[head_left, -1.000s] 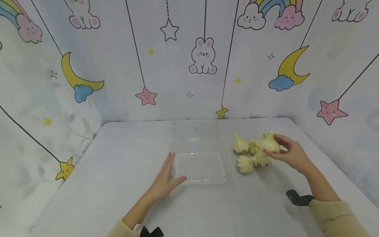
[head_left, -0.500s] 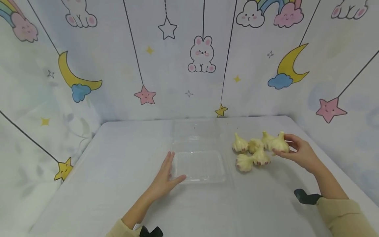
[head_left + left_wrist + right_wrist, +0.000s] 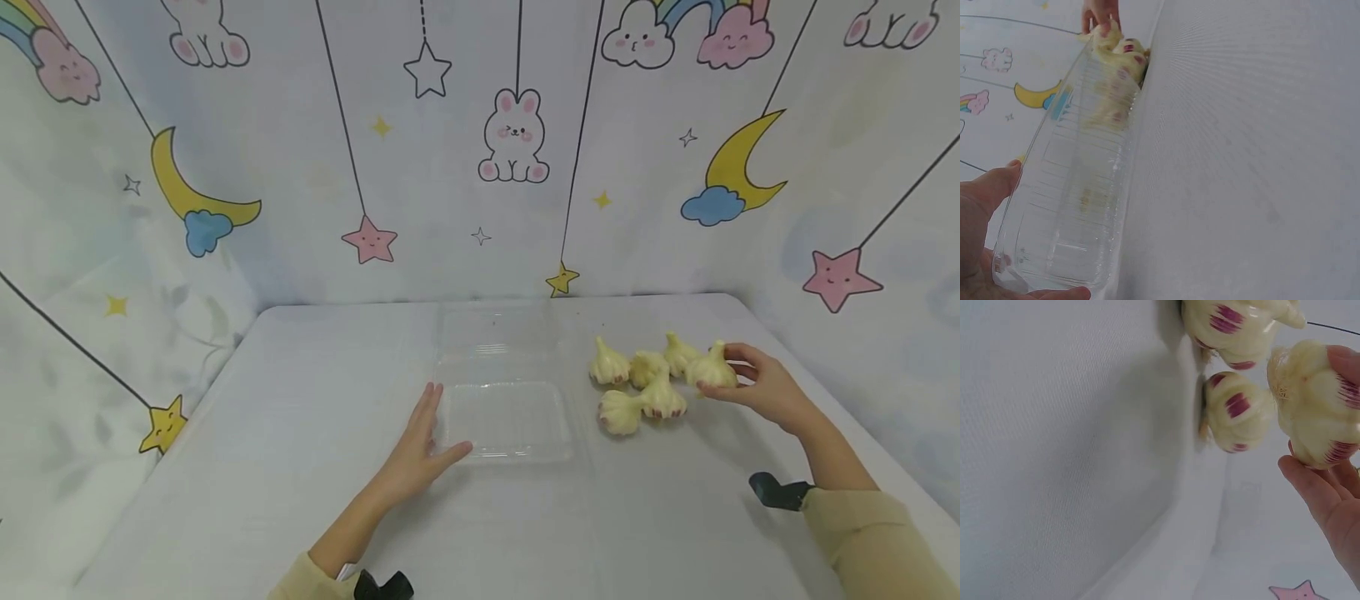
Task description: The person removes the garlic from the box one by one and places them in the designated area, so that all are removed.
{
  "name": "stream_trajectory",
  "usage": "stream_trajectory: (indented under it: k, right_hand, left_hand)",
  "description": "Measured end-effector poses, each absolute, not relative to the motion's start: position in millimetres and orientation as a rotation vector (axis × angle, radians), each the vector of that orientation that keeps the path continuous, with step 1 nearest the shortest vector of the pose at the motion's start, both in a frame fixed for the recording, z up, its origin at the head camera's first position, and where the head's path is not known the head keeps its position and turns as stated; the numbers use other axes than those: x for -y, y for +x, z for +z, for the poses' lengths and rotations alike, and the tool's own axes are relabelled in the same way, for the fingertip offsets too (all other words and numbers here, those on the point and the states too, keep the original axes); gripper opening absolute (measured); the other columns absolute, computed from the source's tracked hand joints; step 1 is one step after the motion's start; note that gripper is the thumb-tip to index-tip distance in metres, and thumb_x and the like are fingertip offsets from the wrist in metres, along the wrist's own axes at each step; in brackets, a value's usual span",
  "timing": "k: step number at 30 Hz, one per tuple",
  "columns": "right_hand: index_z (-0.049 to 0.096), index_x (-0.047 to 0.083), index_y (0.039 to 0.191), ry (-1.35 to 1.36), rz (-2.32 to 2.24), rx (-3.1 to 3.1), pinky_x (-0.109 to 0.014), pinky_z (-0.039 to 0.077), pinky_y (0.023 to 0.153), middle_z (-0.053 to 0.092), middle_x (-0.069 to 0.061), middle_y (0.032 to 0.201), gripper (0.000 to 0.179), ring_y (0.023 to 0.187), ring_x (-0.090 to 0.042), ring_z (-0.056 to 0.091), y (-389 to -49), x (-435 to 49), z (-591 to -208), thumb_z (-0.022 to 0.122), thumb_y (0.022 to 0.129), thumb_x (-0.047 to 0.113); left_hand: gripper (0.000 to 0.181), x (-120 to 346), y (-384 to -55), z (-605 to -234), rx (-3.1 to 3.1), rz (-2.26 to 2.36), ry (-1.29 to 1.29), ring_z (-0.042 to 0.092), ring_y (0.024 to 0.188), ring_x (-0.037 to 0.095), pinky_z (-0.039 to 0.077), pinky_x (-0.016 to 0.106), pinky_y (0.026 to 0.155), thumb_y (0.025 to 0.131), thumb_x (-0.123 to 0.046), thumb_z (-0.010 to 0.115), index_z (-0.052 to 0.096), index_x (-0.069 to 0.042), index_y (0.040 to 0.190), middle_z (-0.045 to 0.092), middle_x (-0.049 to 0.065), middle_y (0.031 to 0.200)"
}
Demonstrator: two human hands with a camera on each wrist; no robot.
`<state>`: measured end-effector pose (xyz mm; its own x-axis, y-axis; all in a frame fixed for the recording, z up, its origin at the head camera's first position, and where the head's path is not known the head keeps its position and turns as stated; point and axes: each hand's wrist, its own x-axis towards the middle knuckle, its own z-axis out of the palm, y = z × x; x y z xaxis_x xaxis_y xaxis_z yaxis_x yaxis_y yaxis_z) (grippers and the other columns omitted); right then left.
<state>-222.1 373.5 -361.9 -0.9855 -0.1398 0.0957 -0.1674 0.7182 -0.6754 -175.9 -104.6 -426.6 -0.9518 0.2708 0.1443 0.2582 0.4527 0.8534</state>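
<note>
At the right of the table, my right hand [image 3: 772,387] pinches a garlic bulb [image 3: 712,369] between thumb and fingertips. The right wrist view shows this pale bulb with purple streaks, its root end facing two other bulbs. Several more garlic bulbs [image 3: 618,413] lie grouped just left of that hand. A clear plastic clamshell box [image 3: 504,423] lies in the middle with its lid [image 3: 495,333] folded back behind it. My left hand [image 3: 416,467] rests at the box's near left corner, its fingers extended along the left side and thumb along the front edge.
The white-covered table [image 3: 300,400] reaches back to a cloth backdrop [image 3: 450,183] printed with bunnies, stars and moons. Black straps [image 3: 780,492] sit at both wrists, beside beige sleeves.
My right hand has moved right and slightly lower with its garlic bulb, away from the other bulbs, now holding nearly still. The left hand and box stay in place.
</note>
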Motion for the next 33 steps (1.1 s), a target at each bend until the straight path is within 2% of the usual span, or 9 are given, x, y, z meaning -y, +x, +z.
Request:
stream_trajectory:
  k: [2, 5, 7, 18, 26, 33]
  right_hand:
    - [0.030, -0.010, 0.134, 0.255, 1.133, 2.905, -0.025, 0.049, 0.082, 0.034, -0.031, 0.131, 0.073, 0.116, -0.047, 0.037, -224, -375, -363, 0.070, 0.082, 0.023]
    - [0.027, -0.011, 0.134, 0.246, 1.141, 2.941, -0.054, 0.043, 0.089, 0.032, -0.034, 0.132, 0.076, 0.118, -0.052, 0.034, -225, -377, -365, 0.069, 0.082, 0.024]
    - [0.026, -0.012, 0.134, 0.242, 1.154, 2.952, -0.062, 0.036, 0.090, 0.031, -0.035, 0.132, 0.078, 0.118, -0.053, 0.032, -226, -378, -367, 0.069, 0.082, 0.025]
    - [0.033, -0.014, 0.130, 0.307, 1.057, 3.062, -0.059, 0.043, 0.084, 0.040, -0.036, 0.127, 0.075, 0.110, -0.051, 0.044, -236, -384, -376, 0.071, 0.080, 0.026]
    - [0.033, -0.014, 0.129, 0.305, 1.083, 3.108, -0.058, 0.044, 0.085, 0.039, -0.039, 0.126, 0.074, 0.111, -0.052, 0.044, -241, -386, -382, 0.071, 0.080, 0.025]
    - [0.026, -0.017, 0.131, 0.290, 1.102, 3.138, -0.057, 0.044, 0.086, 0.034, -0.040, 0.128, 0.078, 0.113, -0.054, 0.039, -242, -380, -383, 0.069, 0.082, 0.025]
  left_hand:
    - [0.089, 105, -176, -426, -2.673, 1.557, 0.483, 0.013, 0.136, 0.036, 0.034, 0.050, 0.099, 0.083, -0.026, 0.068, 0.009, -0.007, 0.147, -0.001, 0.016, 0.152]
    - [0.089, 104, -176, -426, -2.675, 1.556, 0.481, 0.014, 0.135, 0.037, 0.035, 0.051, 0.098, 0.083, -0.024, 0.068, 0.009, -0.006, 0.147, -0.001, 0.016, 0.152]
    - [0.089, 104, -176, -425, -2.677, 1.556, 0.483, 0.015, 0.135, 0.038, 0.035, 0.051, 0.098, 0.083, -0.024, 0.068, 0.009, -0.005, 0.147, -0.001, 0.016, 0.152]
    - [0.091, 105, -176, -427, -2.680, 1.554, 0.491, 0.019, 0.133, 0.040, 0.035, 0.050, 0.098, 0.082, -0.031, 0.068, 0.009, -0.007, 0.147, -0.001, 0.016, 0.152]
    - [0.090, 105, -177, -429, -2.678, 1.565, 0.498, 0.018, 0.133, 0.039, 0.034, 0.051, 0.099, 0.083, -0.029, 0.068, 0.010, -0.007, 0.147, 0.000, 0.016, 0.152]
    - [0.090, 105, -176, -428, -2.694, 1.548, 0.502, 0.022, 0.132, 0.041, 0.036, 0.051, 0.097, 0.083, -0.029, 0.068, 0.010, -0.005, 0.147, 0.000, 0.017, 0.151]
